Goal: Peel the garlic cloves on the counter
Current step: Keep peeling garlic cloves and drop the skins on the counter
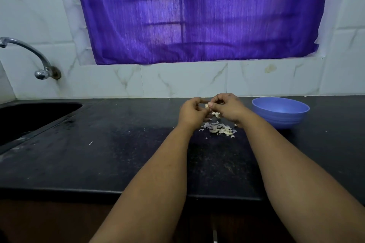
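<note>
Both hands are raised together above the black counter [118, 144], near the back wall. A small pale garlic clove [207, 105] sits between them. My left hand [192, 111] pinches it with curled fingers, and my right hand [227, 107] pinches it from the other side with thumb and fingertips. A bit of loose skin [216, 114] hangs just below the hands. Under the wrists a heap of pale garlic peels [219, 129] lies on the counter.
A blue plastic bowl [280, 112] stands on the counter just right of my right hand; its contents are hidden. A black sink [29, 118] is set in at the left, with a metal tap [29, 55] on the tiled wall. A purple curtain [197, 16] covers the window.
</note>
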A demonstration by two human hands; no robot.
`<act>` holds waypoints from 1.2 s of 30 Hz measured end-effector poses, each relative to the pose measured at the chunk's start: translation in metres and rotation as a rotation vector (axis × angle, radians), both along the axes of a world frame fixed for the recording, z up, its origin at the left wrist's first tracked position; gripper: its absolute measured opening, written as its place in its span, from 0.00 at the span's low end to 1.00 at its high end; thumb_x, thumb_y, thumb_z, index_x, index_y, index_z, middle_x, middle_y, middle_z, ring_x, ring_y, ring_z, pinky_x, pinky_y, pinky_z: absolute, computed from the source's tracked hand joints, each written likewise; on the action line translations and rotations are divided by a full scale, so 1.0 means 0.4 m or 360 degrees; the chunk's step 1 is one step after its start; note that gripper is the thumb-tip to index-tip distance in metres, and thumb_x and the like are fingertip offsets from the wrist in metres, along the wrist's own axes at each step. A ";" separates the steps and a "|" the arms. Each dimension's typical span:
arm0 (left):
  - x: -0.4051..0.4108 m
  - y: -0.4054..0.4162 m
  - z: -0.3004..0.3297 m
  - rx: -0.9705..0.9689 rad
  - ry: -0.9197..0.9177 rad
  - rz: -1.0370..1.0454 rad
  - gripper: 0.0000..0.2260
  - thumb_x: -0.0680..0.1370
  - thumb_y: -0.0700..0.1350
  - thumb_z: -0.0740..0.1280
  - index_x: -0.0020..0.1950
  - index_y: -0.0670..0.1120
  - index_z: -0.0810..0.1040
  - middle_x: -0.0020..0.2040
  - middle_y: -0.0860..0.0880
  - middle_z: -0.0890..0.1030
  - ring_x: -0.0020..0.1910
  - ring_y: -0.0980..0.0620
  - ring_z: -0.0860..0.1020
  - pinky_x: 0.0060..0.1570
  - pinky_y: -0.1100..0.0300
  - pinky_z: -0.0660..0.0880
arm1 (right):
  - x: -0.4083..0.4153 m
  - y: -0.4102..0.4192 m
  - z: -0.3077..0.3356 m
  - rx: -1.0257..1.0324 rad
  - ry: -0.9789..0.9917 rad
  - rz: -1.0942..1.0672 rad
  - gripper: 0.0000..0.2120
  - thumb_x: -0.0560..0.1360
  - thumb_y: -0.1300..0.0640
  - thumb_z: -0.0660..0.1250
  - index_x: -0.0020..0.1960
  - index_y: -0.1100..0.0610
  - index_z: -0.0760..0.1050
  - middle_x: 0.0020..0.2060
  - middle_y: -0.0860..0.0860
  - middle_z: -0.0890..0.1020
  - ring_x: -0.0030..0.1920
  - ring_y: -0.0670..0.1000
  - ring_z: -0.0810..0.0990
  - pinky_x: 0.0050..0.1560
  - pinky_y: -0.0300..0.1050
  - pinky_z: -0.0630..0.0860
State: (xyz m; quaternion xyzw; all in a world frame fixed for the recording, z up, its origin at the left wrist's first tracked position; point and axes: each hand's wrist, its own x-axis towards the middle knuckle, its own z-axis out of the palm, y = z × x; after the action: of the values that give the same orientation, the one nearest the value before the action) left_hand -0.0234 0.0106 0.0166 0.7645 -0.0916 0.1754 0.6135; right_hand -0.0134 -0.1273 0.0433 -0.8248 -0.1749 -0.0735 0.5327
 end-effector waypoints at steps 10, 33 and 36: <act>-0.005 0.003 0.011 -0.0556 0.0054 -0.0138 0.09 0.73 0.33 0.73 0.44 0.40 0.73 0.38 0.40 0.80 0.33 0.51 0.83 0.33 0.63 0.79 | -0.003 0.010 0.009 0.0351 0.0023 -0.0106 0.03 0.78 0.65 0.65 0.45 0.61 0.74 0.34 0.53 0.82 0.28 0.41 0.80 0.34 0.31 0.77; 0.007 0.001 0.006 -0.0437 -0.0099 -0.0133 0.10 0.74 0.31 0.70 0.53 0.40 0.76 0.46 0.46 0.83 0.45 0.54 0.81 0.46 0.67 0.78 | -0.005 -0.015 0.017 -0.0204 -0.0142 -0.0525 0.10 0.71 0.64 0.72 0.38 0.50 0.81 0.39 0.49 0.84 0.43 0.50 0.82 0.47 0.42 0.77; 0.001 -0.002 0.007 -0.0407 -0.0081 -0.0071 0.15 0.74 0.33 0.72 0.57 0.41 0.73 0.42 0.46 0.82 0.44 0.52 0.81 0.46 0.64 0.78 | 0.003 -0.017 0.018 -0.0115 -0.0122 -0.0547 0.11 0.70 0.64 0.71 0.34 0.50 0.80 0.33 0.50 0.83 0.38 0.50 0.82 0.51 0.48 0.81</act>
State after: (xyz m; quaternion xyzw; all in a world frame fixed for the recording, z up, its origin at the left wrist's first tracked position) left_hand -0.0228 0.0098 0.0192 0.6730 -0.1010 0.1912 0.7073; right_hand -0.0122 -0.1343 0.0505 -0.8577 -0.0539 -0.1886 0.4753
